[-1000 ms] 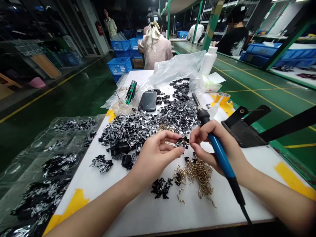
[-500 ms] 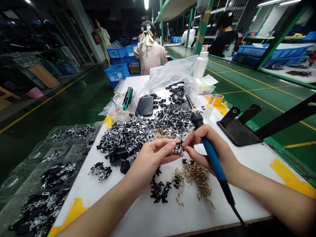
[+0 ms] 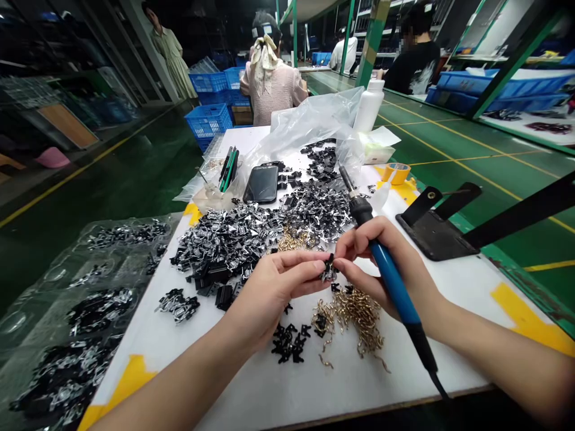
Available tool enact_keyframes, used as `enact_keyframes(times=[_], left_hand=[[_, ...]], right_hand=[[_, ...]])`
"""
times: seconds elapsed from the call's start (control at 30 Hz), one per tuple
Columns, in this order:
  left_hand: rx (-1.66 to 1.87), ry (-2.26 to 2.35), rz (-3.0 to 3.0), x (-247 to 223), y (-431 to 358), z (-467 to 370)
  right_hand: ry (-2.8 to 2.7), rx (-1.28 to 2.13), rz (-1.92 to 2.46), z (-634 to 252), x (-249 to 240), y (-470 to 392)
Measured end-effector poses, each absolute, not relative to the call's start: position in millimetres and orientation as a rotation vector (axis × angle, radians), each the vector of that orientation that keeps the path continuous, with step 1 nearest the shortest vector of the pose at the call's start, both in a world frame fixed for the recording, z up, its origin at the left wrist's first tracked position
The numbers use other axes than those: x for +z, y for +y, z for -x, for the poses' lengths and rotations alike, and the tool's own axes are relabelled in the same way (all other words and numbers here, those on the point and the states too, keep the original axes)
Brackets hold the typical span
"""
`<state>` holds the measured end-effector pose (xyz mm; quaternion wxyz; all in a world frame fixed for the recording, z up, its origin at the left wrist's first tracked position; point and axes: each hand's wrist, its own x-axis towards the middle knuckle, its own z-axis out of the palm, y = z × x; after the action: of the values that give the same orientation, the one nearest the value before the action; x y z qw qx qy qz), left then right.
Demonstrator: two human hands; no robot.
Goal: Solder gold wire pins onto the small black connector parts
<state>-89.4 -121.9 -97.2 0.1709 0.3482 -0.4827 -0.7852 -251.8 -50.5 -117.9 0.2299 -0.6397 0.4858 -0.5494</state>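
My left hand [image 3: 281, 284] pinches a small black-and-silver part [image 3: 329, 269] between thumb and fingers. My right hand [image 3: 390, 272] is closed round a blue-handled soldering iron [image 3: 390, 281], its metal tip pointing up and away; its thumb and fingertip also touch the small part. Below the hands lie a pile of bent brass-coloured pins [image 3: 359, 317] and a cluster of small black plastic pieces [image 3: 290, 342]. Beyond them spreads a large heap of black-and-silver parts [image 3: 229, 239], with some brass pieces [image 3: 294, 239] at its edge.
A phone [image 3: 261, 184], clear plastic bag [image 3: 309, 120], white bottle [image 3: 370, 106] and orange tape roll [image 3: 397, 173] stand toward the back. At right is a black metal stand [image 3: 435, 233]. Clear trays of parts [image 3: 103, 311] lie left of the table [image 3: 251, 395]. Several people are farther off.
My view has shifted slightly. Both hands stay together at the small part, the soldering iron still in my right hand. The standing person at the back left appears nearer.
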Motion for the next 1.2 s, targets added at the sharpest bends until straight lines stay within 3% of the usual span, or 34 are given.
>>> enact_keyframes(times=[0.4, 0.7, 0.8, 1.03, 1.2], left_hand=[[-2.273, -1.34, -0.931, -92, -117, 90], [-1.948, -1.522, -0.986, -92, -119, 87], [-1.731, -1.699, -0.967, -91, -113, 85], [-0.798, -2.126, -0.699, -93, -106, 75], [-0.597, -2.201, -0.654, -92, -107, 72]], right_hand=[[1.266, -1.583, 1.681, 250, -109, -44], [1.29, -1.532, 1.765, 243, -110, -43], [1.245, -1.576, 1.703, 242, -111, -41], [1.164, -1.57, 1.645, 243, -108, -39], [1.131, -1.565, 1.682, 242, -109, -41]])
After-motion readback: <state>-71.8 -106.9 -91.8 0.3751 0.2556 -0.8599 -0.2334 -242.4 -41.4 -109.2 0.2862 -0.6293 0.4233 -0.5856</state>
